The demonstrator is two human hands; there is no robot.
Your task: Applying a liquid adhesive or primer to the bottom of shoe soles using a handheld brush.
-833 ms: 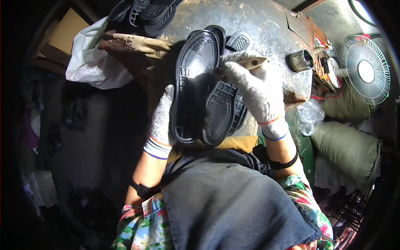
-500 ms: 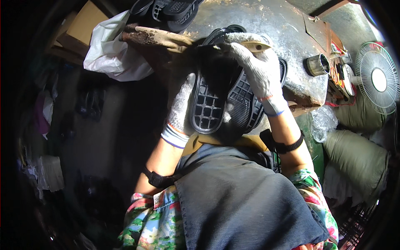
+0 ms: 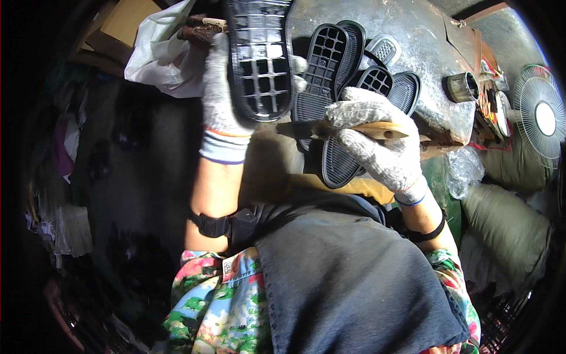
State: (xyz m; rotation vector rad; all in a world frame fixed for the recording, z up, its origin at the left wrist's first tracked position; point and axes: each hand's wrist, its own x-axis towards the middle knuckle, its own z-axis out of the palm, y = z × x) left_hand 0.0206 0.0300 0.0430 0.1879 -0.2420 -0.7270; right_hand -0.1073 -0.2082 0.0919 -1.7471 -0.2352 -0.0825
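Note:
My left hand (image 3: 221,97), in a grey-white knitted glove, is closed around a black shoe sole (image 3: 263,88). The sole stands raised, its gridded hollow side showing and wet-looking, shiny in the upper part. My right hand (image 3: 386,141), gloved likewise, grips a brush (image 3: 380,130) by its wooden handle. The brush's dark bristles point left, just below the lower end of the held sole; whether they touch is unclear. Behind my right hand, several more black soles (image 3: 323,62) overlap at the table's near edge, some grid side up, others showing ribbed surfaces.
The worn metal-topped table (image 3: 424,44) holds a metal can (image 3: 463,87) at its right. Beyond are a white fan (image 3: 539,115) and stuffed olive sacks (image 3: 507,224). A white plastic bag (image 3: 159,59) and a cardboard box (image 3: 127,23) stand at the far left.
My left hand has lifted the sole up and leftward, away from the others. My right hand has come down with the brush, whose bristles now point left. The loose soles are more exposed.

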